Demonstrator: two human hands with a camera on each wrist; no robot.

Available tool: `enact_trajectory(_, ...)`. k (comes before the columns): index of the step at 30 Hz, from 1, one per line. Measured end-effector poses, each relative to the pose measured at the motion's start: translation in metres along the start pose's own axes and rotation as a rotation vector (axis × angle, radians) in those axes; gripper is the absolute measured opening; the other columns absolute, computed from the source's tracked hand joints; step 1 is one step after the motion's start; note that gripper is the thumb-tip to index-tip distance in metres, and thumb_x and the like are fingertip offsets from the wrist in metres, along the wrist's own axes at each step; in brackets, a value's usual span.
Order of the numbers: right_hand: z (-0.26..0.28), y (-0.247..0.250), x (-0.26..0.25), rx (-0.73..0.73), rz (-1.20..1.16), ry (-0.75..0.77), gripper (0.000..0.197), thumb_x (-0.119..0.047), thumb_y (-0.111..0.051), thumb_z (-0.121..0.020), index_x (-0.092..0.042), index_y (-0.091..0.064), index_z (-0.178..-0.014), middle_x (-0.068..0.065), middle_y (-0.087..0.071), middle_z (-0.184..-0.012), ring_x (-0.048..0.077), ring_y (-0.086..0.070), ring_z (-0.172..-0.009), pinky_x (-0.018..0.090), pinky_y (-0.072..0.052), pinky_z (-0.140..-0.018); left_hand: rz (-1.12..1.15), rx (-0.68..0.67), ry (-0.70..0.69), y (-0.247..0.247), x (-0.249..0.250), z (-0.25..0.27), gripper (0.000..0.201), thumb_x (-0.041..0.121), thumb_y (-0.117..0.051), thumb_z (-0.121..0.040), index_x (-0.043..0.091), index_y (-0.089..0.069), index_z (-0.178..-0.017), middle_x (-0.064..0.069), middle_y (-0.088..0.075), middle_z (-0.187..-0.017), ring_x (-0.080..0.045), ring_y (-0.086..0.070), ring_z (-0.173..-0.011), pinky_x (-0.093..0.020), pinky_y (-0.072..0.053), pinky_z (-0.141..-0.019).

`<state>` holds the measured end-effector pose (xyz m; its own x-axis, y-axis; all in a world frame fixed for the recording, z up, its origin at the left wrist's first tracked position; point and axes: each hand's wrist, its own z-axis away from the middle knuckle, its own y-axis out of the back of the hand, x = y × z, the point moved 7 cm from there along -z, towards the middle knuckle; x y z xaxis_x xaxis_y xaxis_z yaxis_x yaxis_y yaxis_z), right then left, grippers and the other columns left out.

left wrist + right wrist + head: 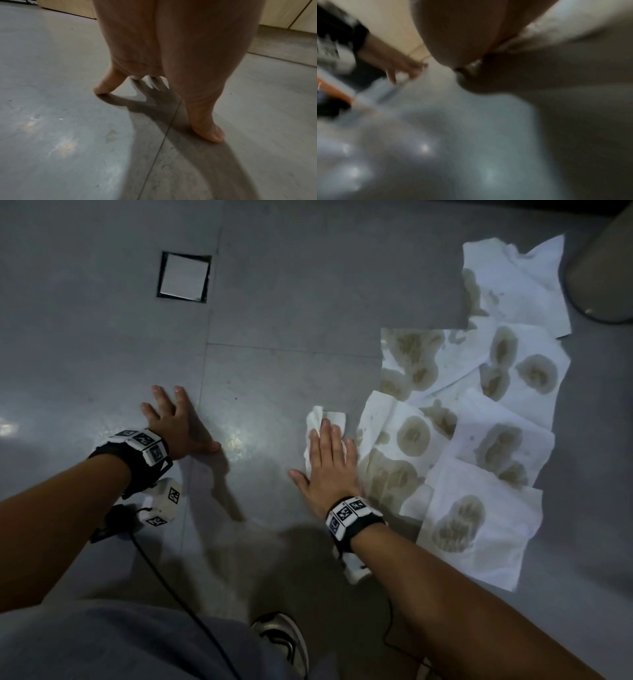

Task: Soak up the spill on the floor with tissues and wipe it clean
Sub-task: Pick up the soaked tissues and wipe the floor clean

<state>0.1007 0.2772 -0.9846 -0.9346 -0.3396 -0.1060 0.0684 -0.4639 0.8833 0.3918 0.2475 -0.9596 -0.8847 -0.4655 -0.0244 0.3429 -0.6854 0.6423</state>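
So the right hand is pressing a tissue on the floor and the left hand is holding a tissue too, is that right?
Not quite. The left hand holds nothing; it rests spread on the bare floor, as the head view shows. The right hand does press a tissue flat.

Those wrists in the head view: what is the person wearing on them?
Both forearms are bare, with no sleeves. Each wrist carries a black strap ringed with white blocks bearing black square patterned markers. Thin black cables trail from them.
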Motion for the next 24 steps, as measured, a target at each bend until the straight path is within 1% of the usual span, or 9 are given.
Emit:
enact_trajectory(2, 0.0, -0.004, 0.009, -0.014, -0.019, 0.011, 0.089, -0.071, -0.008, -0.095, -0.009, 0.005, -0.157, 0.015, 0.021, -0.162, 0.03, 0.019, -0.15, 0.05, 0.003, -0.122, 0.008, 0.003, -0.005, 0.001, 0.001, -0.001, 0.144, 0.065, -0.079, -0.066, 0.019, 0.024, -0.154, -0.017, 0.033, -0.158, -0.052, 0.019, -0.144, -0.063, -0.009, -0.119)
enact_trajectory(5, -0.001, -0.002, 0.002, -0.043, -0.046, 0.027, 0.089, -0.072, -0.001, -0.094, -0.009, 0.012, -0.156, 0.015, 0.028, -0.16, 0.029, 0.025, -0.149, 0.05, 0.005, -0.122, 0.013, 0.004, 0.001, 0.002, -0.001, -0.001, 0.145, 0.066, -0.08, -0.064, 0.021, 0.024, -0.154, -0.015, 0.033, -0.158, -0.05, 0.02, -0.145, -0.063, -0.009, -0.119)
enact_trajectory(7, -0.002, 0.002, 0.01, -0.039, -0.064, -0.002, 0.09, -0.072, 0.002, -0.093, -0.008, 0.015, -0.155, 0.016, 0.029, -0.159, 0.029, 0.026, -0.148, 0.049, 0.007, -0.121, 0.015, -0.002, 0.004, 0.001, -0.001, -0.001, 0.145, 0.066, -0.08, -0.064, 0.021, 0.025, -0.154, -0.014, 0.034, -0.158, -0.05, 0.02, -0.145, -0.062, -0.009, -0.119)
enact_trajectory(9, -0.005, 0.006, 0.026, 0.004, -0.066, -0.051, 0.089, -0.071, -0.002, -0.094, -0.008, 0.012, -0.155, 0.017, 0.024, -0.161, 0.03, 0.021, -0.15, 0.048, 0.006, -0.122, 0.02, 0.003, 0.003, 0.001, -0.001, -0.001, 0.145, 0.065, -0.081, -0.064, 0.021, 0.024, -0.154, -0.014, 0.034, -0.158, -0.05, 0.02, -0.145, -0.062, -0.01, -0.119)
enact_trajectory(11, -0.005, 0.006, 0.034, 0.044, -0.048, -0.048, 0.089, -0.07, -0.008, -0.095, -0.007, 0.005, -0.157, 0.017, 0.016, -0.163, 0.03, 0.016, -0.151, 0.048, 0.003, -0.123, 0.024, 0.006, 0.0, 0.001, -0.001, -0.001, 0.145, 0.065, -0.081, -0.064, 0.021, 0.024, -0.154, -0.014, 0.034, -0.159, -0.049, 0.02, -0.145, -0.062, -0.01, -0.119)
enact_trajectory(13, -0.004, 0.004, 0.033, 0.032, -0.046, -0.044, 0.089, -0.07, -0.01, -0.095, -0.007, 0.003, -0.157, 0.017, 0.014, -0.164, 0.03, 0.014, -0.152, 0.048, 0.002, -0.123, 0.024, 0.011, 0.004, 0.002, -0.001, 0.0, 0.145, 0.064, -0.081, -0.063, 0.021, 0.023, -0.154, -0.014, 0.033, -0.159, -0.049, 0.019, -0.146, -0.062, -0.01, -0.119)
enact_trajectory(18, -0.021, 0.021, 0.038, 0.035, -0.092, -0.09, 0.086, -0.069, -0.002, -0.095, -0.008, 0.015, -0.153, 0.017, 0.024, -0.161, 0.029, 0.02, -0.15, 0.049, 0.01, -0.121, 0.027, 0.03, 0.007, 0.004, 0.003, 0.003, 0.144, 0.063, -0.082, -0.064, 0.018, 0.02, -0.156, -0.015, 0.029, -0.16, -0.05, 0.017, -0.146, -0.061, -0.01, -0.12)
enact_trajectory(21, -0.044, 0.029, 0.056, 0.046, -0.087, -0.129, 0.088, -0.069, -0.004, -0.094, -0.007, 0.011, -0.156, 0.017, 0.022, -0.162, 0.029, 0.019, -0.15, 0.049, 0.009, -0.121, 0.026, 0.054, 0.014, 0.004, 0.005, 0.004, 0.142, 0.06, -0.083, -0.066, 0.017, 0.017, -0.156, -0.016, 0.026, -0.161, -0.05, 0.015, -0.146, -0.06, -0.011, -0.12)
enact_trajectory(24, -0.047, 0.027, 0.06, 0.032, -0.058, -0.107, 0.089, -0.07, -0.005, -0.094, -0.007, 0.011, -0.155, 0.017, 0.023, -0.161, 0.03, 0.018, -0.151, 0.048, 0.008, -0.122, 0.021, 0.067, 0.021, 0.005, 0.005, 0.005, 0.141, 0.059, -0.083, -0.066, 0.017, 0.016, -0.157, -0.015, 0.025, -0.162, -0.049, 0.015, -0.147, -0.06, -0.013, -0.12)
